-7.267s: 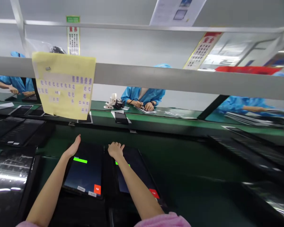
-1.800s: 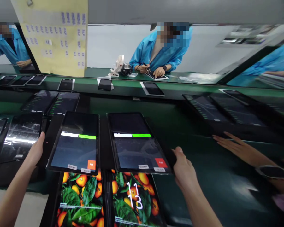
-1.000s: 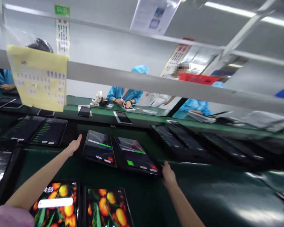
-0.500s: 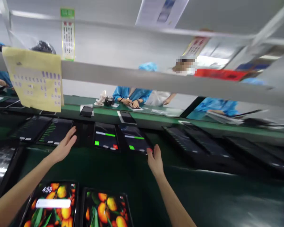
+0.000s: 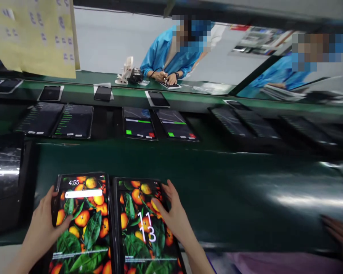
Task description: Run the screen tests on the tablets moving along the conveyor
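Note:
Two tablets with orange-fruit wallpaper lie side by side right in front of me. My left hand (image 5: 44, 222) grips the left edge of the left tablet (image 5: 82, 220), thumb on its screen. My right hand (image 5: 171, 215) rests on the right edge of the right tablet (image 5: 144, 224), fingers spread over the screen. Farther back lie two tablets showing green bars and red buttons, one on the left (image 5: 139, 123) and one on the right (image 5: 176, 130).
A dark green belt (image 5: 217, 179) runs across. Dark tablets (image 5: 74, 121) lie at back left, more (image 5: 240, 121) at back right. Phones (image 5: 103, 93) sit on a green ledge. People in blue coats (image 5: 171, 53) work opposite. Another person's hand (image 5: 340, 232) is at lower right.
My hands let go of the two test-screen tablets at the back, drew toward me and came down on the two fruit-wallpaper tablets. My view dropped downward.

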